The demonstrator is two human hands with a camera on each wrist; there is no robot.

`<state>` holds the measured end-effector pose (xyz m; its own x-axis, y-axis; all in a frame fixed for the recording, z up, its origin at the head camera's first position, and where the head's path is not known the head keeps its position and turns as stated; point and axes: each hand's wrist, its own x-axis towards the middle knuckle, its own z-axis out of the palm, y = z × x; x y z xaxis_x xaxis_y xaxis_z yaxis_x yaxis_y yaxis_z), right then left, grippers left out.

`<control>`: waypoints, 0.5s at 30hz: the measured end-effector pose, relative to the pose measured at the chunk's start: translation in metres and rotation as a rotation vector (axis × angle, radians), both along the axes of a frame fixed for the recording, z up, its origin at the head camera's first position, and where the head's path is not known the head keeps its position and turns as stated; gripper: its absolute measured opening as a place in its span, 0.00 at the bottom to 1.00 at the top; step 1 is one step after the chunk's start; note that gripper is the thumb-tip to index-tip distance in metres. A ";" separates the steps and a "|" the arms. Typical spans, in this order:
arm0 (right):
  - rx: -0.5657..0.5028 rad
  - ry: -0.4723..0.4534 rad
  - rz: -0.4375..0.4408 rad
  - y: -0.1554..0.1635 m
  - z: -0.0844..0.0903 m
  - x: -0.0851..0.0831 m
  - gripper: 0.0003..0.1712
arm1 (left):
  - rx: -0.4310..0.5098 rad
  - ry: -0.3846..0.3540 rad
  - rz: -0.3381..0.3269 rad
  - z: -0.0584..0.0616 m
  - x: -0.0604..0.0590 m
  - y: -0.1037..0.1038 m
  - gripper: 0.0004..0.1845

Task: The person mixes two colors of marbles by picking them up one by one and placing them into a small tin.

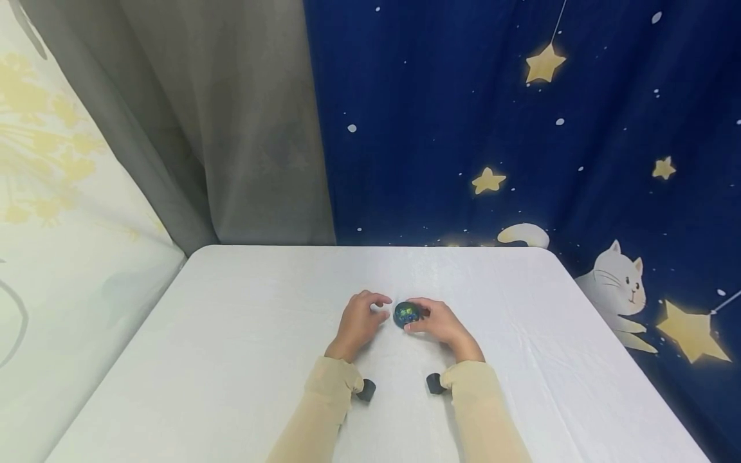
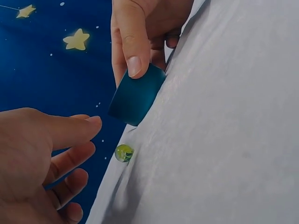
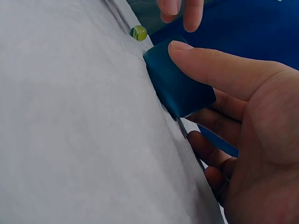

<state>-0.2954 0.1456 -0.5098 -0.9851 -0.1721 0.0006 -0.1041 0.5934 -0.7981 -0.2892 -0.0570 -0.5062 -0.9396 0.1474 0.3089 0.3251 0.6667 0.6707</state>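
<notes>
A small teal cup (image 2: 135, 95) is pinched between the thumb and fingers of my right hand (image 1: 441, 320), low over or on the white tablecloth. From the head view its mouth shows shiny green and blue contents, too small to make out singly. A yellow-green glass marble (image 2: 124, 153) lies on the cloth beside the cup, on the left hand's side; both wrist views show it. My left hand (image 1: 360, 323) is nearest that marble, thumb and fingers loosely bent and apart, holding nothing. A gap separates it from the cup.
The white-covered table (image 1: 231, 360) spreads around both hands. Behind it hang a grey curtain (image 1: 255, 128) and a dark blue curtain (image 1: 428, 116) printed with stars and a cat. Black wrist devices (image 1: 366, 390) sit at the cuffs of both beige sleeves (image 1: 324, 399).
</notes>
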 end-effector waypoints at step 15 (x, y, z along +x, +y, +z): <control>0.010 0.004 -0.003 -0.001 0.000 0.000 0.33 | -0.059 -0.106 0.000 -0.007 -0.001 -0.001 0.13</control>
<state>-0.2956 0.1446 -0.5096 -0.9856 -0.1690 0.0031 -0.1056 0.6015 -0.7919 -0.2904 -0.0577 -0.5137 -0.9665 0.1624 0.1987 0.2546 0.7058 0.6611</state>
